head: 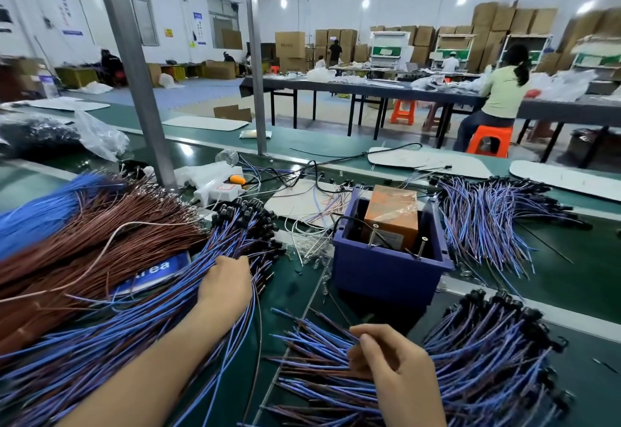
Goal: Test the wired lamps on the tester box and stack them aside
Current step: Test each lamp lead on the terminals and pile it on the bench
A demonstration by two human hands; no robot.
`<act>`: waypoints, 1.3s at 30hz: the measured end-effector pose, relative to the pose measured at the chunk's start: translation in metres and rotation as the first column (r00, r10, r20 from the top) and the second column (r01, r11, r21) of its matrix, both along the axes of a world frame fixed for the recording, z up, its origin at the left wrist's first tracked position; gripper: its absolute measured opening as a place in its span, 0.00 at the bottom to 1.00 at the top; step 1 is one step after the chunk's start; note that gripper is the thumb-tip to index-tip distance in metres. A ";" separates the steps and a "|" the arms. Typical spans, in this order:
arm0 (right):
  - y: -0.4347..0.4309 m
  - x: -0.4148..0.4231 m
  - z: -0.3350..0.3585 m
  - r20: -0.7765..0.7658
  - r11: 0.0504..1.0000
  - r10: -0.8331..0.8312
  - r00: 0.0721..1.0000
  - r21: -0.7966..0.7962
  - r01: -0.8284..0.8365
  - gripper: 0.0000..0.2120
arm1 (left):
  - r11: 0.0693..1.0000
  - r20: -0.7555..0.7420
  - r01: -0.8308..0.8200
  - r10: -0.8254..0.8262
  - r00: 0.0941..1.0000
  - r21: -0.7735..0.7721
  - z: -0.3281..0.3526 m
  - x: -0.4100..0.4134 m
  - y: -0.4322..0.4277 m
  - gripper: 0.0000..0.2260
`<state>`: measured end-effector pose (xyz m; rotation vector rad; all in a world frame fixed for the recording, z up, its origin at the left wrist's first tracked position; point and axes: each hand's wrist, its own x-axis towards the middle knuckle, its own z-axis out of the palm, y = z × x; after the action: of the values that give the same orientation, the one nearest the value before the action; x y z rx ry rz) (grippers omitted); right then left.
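Blue-and-brown wired lamps (pixel 487 359) with black caps lie heaped on the green bench (pixel 591 252) either side of the blue plastic tester box (pixel 386 272). The right hand (pixel 393 364) pinches wire ends in the near heap; the left hand (pixel 225 287) digs into the left heap, grip hidden.

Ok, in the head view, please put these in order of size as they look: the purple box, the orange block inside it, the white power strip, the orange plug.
1. purple box
2. orange block
3. white power strip
4. orange plug
The strip lies farther from the camera than the block, so their true sizes stay unsure.
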<state>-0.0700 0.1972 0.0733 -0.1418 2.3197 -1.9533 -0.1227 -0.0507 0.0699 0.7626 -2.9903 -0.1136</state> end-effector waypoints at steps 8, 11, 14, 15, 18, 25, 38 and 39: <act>0.007 -0.012 0.008 0.028 1.000 0.012 1.000 -0.002 -0.012 0.13 | 0.998 0.105 -0.048 0.043 0.994 0.040 0.007 0.002 -0.001 0.09; 0.004 -0.018 0.012 0.002 1.000 0.023 1.000 0.007 -0.023 0.13 | 0.995 0.003 -0.061 0.061 0.998 0.079 0.012 0.011 -0.004 0.14; 0.004 -0.022 0.016 -0.007 1.000 0.020 1.000 -0.007 -0.020 0.12 | 0.997 -0.339 0.030 -0.003 0.941 0.073 0.027 0.021 -0.002 0.09; 0.004 -0.024 0.018 0.003 0.999 0.022 1.000 -0.033 -0.022 0.12 | 0.985 -0.492 0.141 -0.077 0.867 0.096 0.033 0.022 0.004 0.09; -0.007 -0.025 0.029 0.065 0.977 0.087 0.994 -0.200 -0.072 0.09 | 0.820 -0.728 0.519 -0.202 0.656 0.241 0.055 0.024 0.049 0.13; -0.015 -0.037 0.040 0.211 0.858 -0.091 0.973 -0.479 0.184 0.13 | 0.521 -0.738 0.797 -0.399 0.545 0.306 0.054 0.006 0.122 0.09; 0.086 -0.079 0.039 0.251 0.729 -0.479 0.841 -0.419 0.541 0.10 | 0.363 -0.386 0.695 -0.631 0.673 0.620 0.044 -0.005 0.084 0.03; 0.096 -0.080 0.036 0.223 0.765 -0.523 0.823 -0.304 0.568 0.09 | 0.383 -0.346 0.677 -0.642 0.684 0.628 0.044 -0.006 0.075 0.03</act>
<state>-0.1499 0.2930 0.1092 0.7008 2.0425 -2.5461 -0.1287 0.0239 0.1141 -0.5550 -2.9132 -1.3882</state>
